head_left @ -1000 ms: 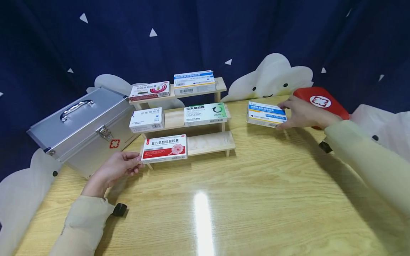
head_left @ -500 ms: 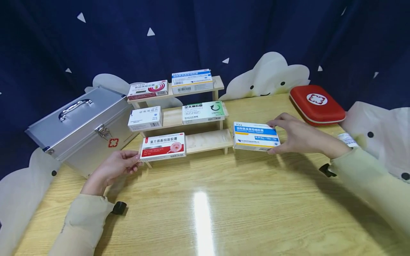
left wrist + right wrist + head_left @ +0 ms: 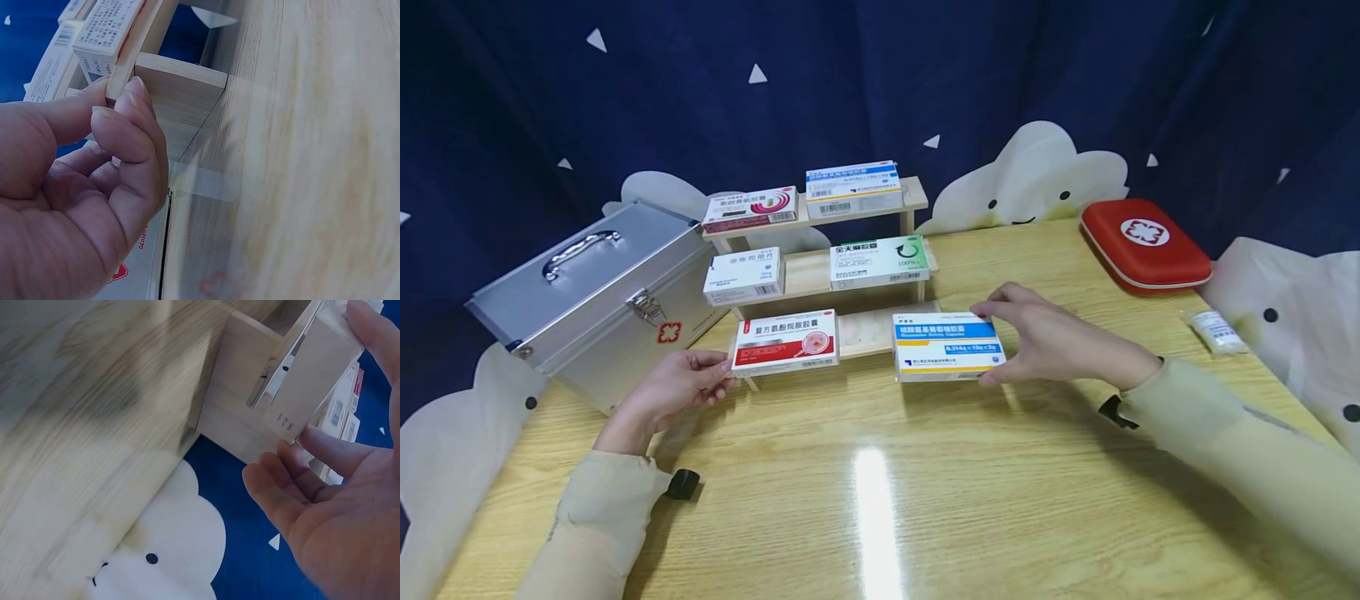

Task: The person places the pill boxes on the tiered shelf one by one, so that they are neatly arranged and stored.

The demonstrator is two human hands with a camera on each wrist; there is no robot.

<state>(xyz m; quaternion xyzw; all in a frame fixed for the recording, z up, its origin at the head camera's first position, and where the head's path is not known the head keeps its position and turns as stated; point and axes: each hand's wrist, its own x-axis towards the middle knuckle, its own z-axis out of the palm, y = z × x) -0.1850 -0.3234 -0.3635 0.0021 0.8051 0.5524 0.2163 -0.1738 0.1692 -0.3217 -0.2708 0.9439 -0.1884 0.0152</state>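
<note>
My right hand (image 3: 1048, 337) grips a blue-and-white medicine box (image 3: 949, 346) by its right end, thumb on one edge and fingers on the other. This box is at the right part of the bottom step of a wooden tiered rack (image 3: 872, 329); whether it touches the step I cannot tell. In the right wrist view its plain end panel (image 3: 315, 369) faces the camera. My left hand (image 3: 673, 392) pinches the left end of the bottom step between thumb and fingers, as the left wrist view shows. Right by that thumb, a red-and-white medicine box (image 3: 785, 343) lies on the step.
Higher steps hold a white box (image 3: 744, 275), a green box (image 3: 880, 262), a maroon-and-white box (image 3: 751, 208) and another blue-and-white box (image 3: 853, 190). A silver case (image 3: 602, 292) stands left. Right are a red zip case (image 3: 1146, 246) and a small white packet (image 3: 1216, 332).
My right hand has carried the blue-and-white box leftward and nearer, from beside the red case to the rack's bottom step. My left hand has kept its place on the rack.
</note>
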